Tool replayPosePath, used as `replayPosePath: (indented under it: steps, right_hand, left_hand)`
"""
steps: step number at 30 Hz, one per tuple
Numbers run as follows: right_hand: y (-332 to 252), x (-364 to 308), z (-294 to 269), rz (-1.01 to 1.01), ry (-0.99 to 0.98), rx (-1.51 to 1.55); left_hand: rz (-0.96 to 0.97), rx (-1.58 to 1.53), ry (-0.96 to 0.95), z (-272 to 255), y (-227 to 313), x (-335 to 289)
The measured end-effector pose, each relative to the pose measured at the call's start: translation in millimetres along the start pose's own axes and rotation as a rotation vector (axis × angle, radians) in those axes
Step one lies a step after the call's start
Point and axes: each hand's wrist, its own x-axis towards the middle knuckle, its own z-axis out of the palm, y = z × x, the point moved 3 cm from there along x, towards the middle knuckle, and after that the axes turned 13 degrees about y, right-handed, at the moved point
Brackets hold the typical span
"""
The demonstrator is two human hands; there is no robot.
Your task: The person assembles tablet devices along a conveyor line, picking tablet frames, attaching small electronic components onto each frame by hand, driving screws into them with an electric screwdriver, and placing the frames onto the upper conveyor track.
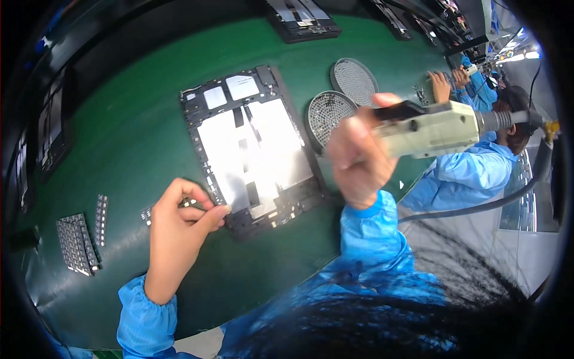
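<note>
A tablet-like device with its inside bared (254, 149), black-framed with bright silver plates, lies on the green table in front of me. My left hand (178, 230) is closed in a pinch at its lower left edge; what sits between thumb and fingertips is hidden. Behind those fingers a short strip of small parts (146, 215) partly shows. To the right of the device, my right hand (362, 152) is wrapped round a pale electric screwdriver (433, 130), raised above the table and blurred by motion. The screwdriver's tip cannot be made out.
Two round grey trays with gridded holes (354, 81) (327, 116) stand beside the device. Dark strips of small parts (76, 244) lie at the left. More opened devices (302, 21) line the far and left edges. A co-worker in blue (472, 173) sits at the right, near a hose (478, 211).
</note>
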Motion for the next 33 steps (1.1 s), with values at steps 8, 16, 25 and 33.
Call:
replayPosePath:
  steps: [8, 16, 25, 33]
  right_hand:
    - [15, 22, -32, -0.079, 0.125, -0.117]
    - [20, 30, -25, -0.001, 0.079, -0.162]
    - [30, 29, -27, 0.076, 0.065, -0.152]
    - [30, 27, -25, -0.071, 0.067, -0.159]
  left_hand:
    - [-0.046, -0.007, 0.048, 3, -6, -2]
    - [-0.046, -0.051, 0.052, 4, -4, -3]
    - [-0.056, -0.055, 0.047, 1, -4, 0]
    - [-0.083, -0.066, -0.055, -5, 2, 9]
